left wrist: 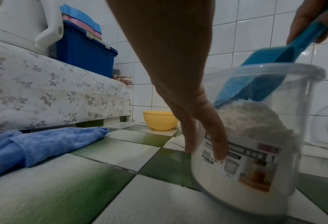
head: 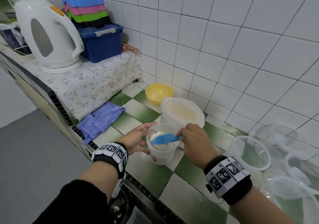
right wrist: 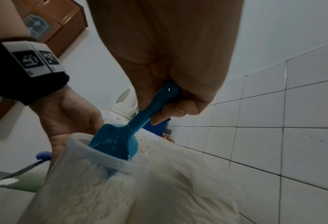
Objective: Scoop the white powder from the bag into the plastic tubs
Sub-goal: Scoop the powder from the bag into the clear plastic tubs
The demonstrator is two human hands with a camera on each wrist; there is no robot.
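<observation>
The left hand (head: 136,142) reaches forward from a black sleeve and cups the near side of the plastic tub (head: 162,152), its fingers (left wrist: 215,136) lying fairly straight down the tub's labelled wall and the thumb near the rim. The right hand (head: 194,143) comes in from the right, knuckles up, with its fingers curled tight around the handle of the blue scoop (head: 166,139). The scoop's bowl tilts down inside the tub's mouth, touching the heap of white powder (left wrist: 255,121) that fills the tub almost to the rim. The tub stands on the green-and-white tiled bench (head: 143,113), just in front of the open bag (head: 181,113) of powder by the wall. To the right lie several empty clear tubs (head: 250,153), partly cut off by the frame edge and hard to count. In the right wrist view the bag is a pale blur and the tub's base is out of frame. The small print on the tub's label is unreadable.
</observation>
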